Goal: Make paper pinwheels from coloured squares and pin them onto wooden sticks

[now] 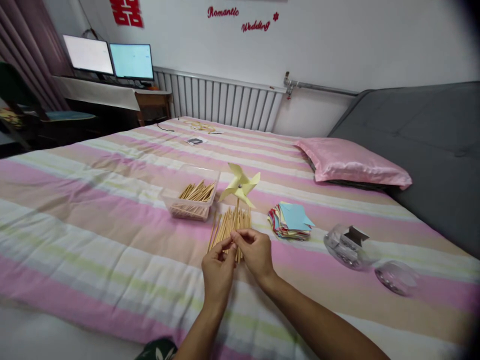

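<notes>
Both hands' fingers pinching the yellow pinwheel stick's lower end.

Both forearms come in from bottom edge, angled up toward centre, bare. Left hand back-of-hand to camera, fingers curled, thumb and forefinger pinched together at the top. Right hand just beside it, a bit higher, wrist bent inward, fingers curled in, fingertips meeting the left's. Hands touching at the pinch point, knuckles up. Right forearm runs long from lower right; left forearm shorter, steeper, from bottom centre.
</notes>
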Demonstrator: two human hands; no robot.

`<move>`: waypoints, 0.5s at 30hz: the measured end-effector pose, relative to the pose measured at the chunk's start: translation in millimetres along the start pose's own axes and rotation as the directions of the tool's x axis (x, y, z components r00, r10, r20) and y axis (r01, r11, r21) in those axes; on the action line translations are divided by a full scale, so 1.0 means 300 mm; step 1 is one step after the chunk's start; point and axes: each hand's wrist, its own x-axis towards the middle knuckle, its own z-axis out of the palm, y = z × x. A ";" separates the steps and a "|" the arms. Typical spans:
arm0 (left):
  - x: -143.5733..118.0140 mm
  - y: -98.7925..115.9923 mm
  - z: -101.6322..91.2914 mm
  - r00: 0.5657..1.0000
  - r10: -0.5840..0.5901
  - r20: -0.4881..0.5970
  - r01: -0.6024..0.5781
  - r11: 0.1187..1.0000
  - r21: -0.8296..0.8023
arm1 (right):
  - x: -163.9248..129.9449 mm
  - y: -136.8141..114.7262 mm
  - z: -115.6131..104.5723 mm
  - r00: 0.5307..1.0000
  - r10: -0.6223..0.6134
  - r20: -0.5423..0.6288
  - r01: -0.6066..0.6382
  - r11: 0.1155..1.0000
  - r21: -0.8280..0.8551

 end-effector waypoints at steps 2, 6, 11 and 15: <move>0.003 -0.001 0.001 1.000 -0.022 0.006 0.022 1.000 0.017 | 0.036 0.015 -0.011 0.999 0.007 -0.035 -0.008 1.000 -0.026; 0.004 0.006 0.006 0.996 -0.083 0.028 0.081 0.994 0.068 | 0.172 0.070 -0.052 0.993 0.039 -0.113 -0.056 0.986 -0.158; -0.002 0.020 0.014 0.991 -0.096 0.093 0.083 0.988 0.134 | 0.390 0.150 -0.094 0.973 0.140 -0.184 -0.192 0.933 -0.305; -0.002 0.023 0.010 0.993 -0.084 0.082 0.071 0.986 0.150 | 0.521 0.188 -0.085 0.939 0.280 -0.197 -0.340 0.835 -0.433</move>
